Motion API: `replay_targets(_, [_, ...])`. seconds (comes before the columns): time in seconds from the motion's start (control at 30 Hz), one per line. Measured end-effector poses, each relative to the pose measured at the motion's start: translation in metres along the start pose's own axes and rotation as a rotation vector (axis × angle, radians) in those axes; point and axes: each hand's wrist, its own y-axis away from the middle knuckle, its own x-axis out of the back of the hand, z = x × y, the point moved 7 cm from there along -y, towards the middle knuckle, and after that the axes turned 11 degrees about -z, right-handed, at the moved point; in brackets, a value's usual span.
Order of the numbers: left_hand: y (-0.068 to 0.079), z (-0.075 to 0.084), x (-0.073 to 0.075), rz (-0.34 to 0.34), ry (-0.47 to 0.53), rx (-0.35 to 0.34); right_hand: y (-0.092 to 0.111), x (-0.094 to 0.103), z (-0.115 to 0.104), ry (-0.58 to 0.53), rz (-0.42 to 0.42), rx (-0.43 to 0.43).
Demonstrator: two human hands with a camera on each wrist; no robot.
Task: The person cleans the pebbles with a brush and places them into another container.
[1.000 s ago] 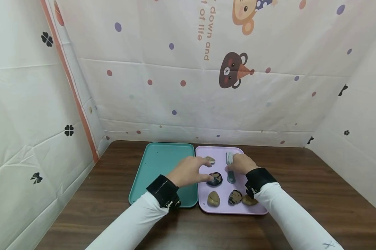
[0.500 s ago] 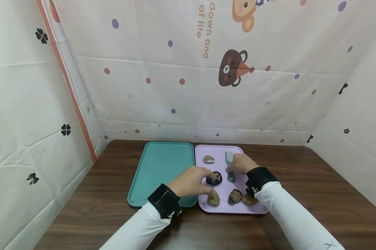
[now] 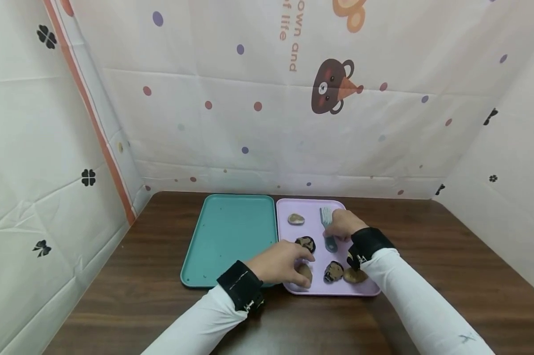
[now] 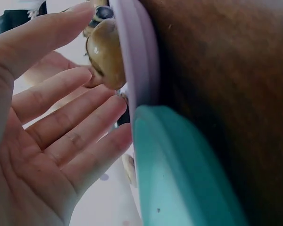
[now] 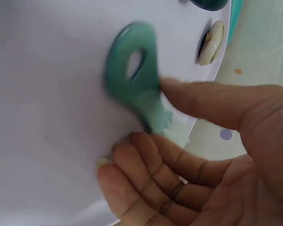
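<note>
Stones (image 3: 333,271), smooth and brownish, lie in a lilac rectangular tray (image 3: 313,229), a teal rectangular tray (image 3: 231,241) at its left; over it, right hand (image 3: 344,225) pinches a teal fork (image 5: 139,94), left hand (image 3: 281,262) extends uncurled.

The place is a screened-off tabletop booth: a wood-grain table (image 3: 426,256) closed in at the back and both sides by creased pale cloth sheets (image 3: 231,123), printed with dots (image 3: 257,106), clovers (image 3: 85,174) and a cartoon bear (image 3: 322,101). Black wristbands (image 3: 240,286) suggest a recording set-up, though whether a home, lab or office surrounds it cannot be told
</note>
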Motion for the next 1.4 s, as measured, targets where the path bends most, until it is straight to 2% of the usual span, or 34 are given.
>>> replay_targets(0.2, [-0.003,0.002,-0.001,-0.004,-0.044,-0.027,-0.006,0.006,-0.006,0.0,0.014,-0.029])
replay_targets(0.63, [-0.004,0.004,-0.001,-0.006,-0.101,-0.018,-0.014,0.007,-0.001,-0.044,0.001,-0.065])
replay_targets(0.87, [-0.004,-0.003,-0.003,0.001,0.001,-0.021,-0.015,0.005,0.003,-0.056,-0.022,-0.078])
replay_targets(1.07, [-0.002,-0.011,-0.005,0.012,0.101,-0.026,-0.015,0.002,0.008,-0.061,-0.036,-0.05])
replay_targets(1.4, [-0.003,-0.015,-0.009,-0.002,0.156,-0.001,-0.007,0.003,0.012,-0.124,-0.037,-0.025])
